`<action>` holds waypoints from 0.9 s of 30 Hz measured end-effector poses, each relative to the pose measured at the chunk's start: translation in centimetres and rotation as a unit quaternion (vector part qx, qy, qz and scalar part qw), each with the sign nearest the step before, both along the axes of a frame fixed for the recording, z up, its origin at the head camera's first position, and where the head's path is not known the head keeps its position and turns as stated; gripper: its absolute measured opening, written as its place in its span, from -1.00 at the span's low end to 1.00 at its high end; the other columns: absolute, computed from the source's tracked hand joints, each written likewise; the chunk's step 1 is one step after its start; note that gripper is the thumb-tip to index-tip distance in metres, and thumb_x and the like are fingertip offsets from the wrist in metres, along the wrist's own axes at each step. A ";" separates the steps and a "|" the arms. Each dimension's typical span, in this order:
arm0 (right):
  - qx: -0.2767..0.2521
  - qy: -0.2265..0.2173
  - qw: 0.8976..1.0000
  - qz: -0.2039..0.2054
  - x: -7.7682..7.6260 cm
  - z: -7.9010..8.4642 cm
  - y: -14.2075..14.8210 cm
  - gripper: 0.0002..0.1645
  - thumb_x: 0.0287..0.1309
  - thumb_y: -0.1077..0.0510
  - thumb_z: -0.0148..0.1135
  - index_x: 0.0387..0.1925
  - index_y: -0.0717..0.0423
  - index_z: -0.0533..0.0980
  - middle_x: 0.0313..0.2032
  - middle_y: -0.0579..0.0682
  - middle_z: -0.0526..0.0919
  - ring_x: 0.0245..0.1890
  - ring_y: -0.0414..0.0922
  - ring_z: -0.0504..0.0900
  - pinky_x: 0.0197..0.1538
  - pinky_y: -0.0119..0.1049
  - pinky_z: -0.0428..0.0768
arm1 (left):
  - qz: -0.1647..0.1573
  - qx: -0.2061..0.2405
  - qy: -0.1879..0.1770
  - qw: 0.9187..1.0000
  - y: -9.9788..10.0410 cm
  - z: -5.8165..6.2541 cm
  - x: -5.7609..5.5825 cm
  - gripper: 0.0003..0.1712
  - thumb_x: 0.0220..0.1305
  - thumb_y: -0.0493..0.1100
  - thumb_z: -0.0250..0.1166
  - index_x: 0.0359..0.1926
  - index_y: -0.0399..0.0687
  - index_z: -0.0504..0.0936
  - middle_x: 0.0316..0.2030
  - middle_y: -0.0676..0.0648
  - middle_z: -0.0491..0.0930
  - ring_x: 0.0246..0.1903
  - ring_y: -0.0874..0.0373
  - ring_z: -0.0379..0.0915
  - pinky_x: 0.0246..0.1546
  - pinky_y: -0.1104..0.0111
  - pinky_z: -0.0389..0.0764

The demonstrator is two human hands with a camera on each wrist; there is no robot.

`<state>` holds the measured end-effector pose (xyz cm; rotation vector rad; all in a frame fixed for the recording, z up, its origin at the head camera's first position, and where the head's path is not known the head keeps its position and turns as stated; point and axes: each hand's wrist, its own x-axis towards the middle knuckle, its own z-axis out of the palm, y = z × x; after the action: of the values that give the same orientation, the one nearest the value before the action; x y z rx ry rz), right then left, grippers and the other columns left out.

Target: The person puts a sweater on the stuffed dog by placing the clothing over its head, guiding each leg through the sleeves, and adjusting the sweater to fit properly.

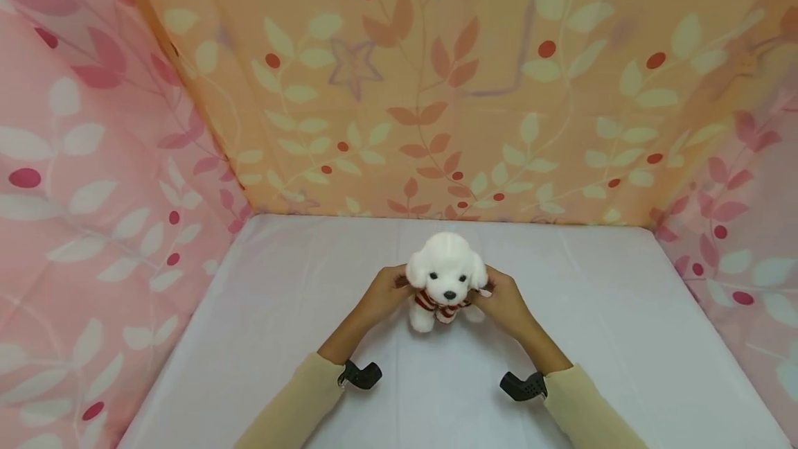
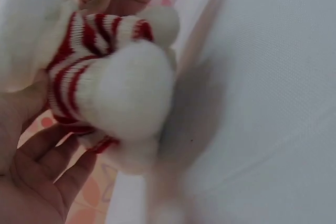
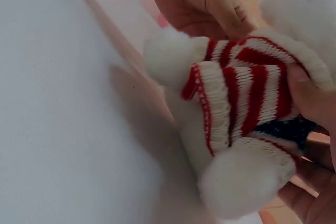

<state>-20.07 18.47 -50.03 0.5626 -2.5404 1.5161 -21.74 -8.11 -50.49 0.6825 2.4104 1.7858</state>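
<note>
A white plush dog [image 1: 447,262] in a red-and-white striped knit sweater faces the camera, upright over the table. My left hand [image 1: 388,291] grips its body from the left side, the thumb on the striped sweater [image 2: 73,85] and the fingers curled behind. From the other side my right hand [image 1: 503,300] holds it the same way, thumb near the sweater's collar. A dark blue patch [image 3: 286,132] shows on the sweater in the right wrist view. In the head view the dog's ears and head partly hide the fingertips of both hands.
The table [image 1: 299,262] has a white cover. Behind it hangs an orange leaf-patterned cloth [image 1: 399,89], with pink leaf-patterned cloths at the left [image 1: 93,227] and right [image 1: 742,248]. A black wrist device [image 1: 361,374] sits on each forearm.
</note>
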 end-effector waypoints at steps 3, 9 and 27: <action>0.027 0.007 0.999 0.031 0.7 0.2 0.3 -0.35 0.09 0.25 0.50 0.24 0.16 0.54 0.14 0.06 0.65 0.14 0.02 0.61 0.07 0.00 0.61 | 0.003 -0.017 -0.007 1.000 -0.5 0.3 1.0 -0.62 0.35 -0.30 0.32 0.17 -0.13 0.67 0.14 -0.10 0.65 0.18 -0.01 0.55 0.15 0.19 0.58; 0.055 -0.006 0.995 0.088 1.5 1.1 1.1 -0.22 0.03 0.19 0.57 0.32 -0.01 0.50 0.31 -0.05 0.52 0.27 -0.01 0.52 0.13 -0.03 0.59 | 0.008 -0.023 -0.004 1.000 -0.6 0.9 2.0 -0.63 0.34 -0.22 0.37 0.16 -0.01 0.70 0.22 0.02 0.60 0.27 0.07 0.46 0.00 0.26 0.64; -0.033 -0.085 0.975 0.200 0.0 6.1 1.2 -0.45 0.48 0.12 0.14 0.44 -0.05 0.38 0.36 -0.03 0.48 0.32 -0.06 0.48 0.26 -0.30 0.47 | -0.022 -0.011 -0.083 0.996 -0.5 1.5 1.1 -0.76 0.21 -0.38 0.18 -0.12 -0.23 0.67 -0.24 -0.09 0.68 -0.42 0.14 0.60 -0.46 0.29 0.65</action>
<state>-20.04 19.70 -43.93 1.0289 -2.5998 1.8402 -20.68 -8.57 -48.95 0.5557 2.2861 1.7228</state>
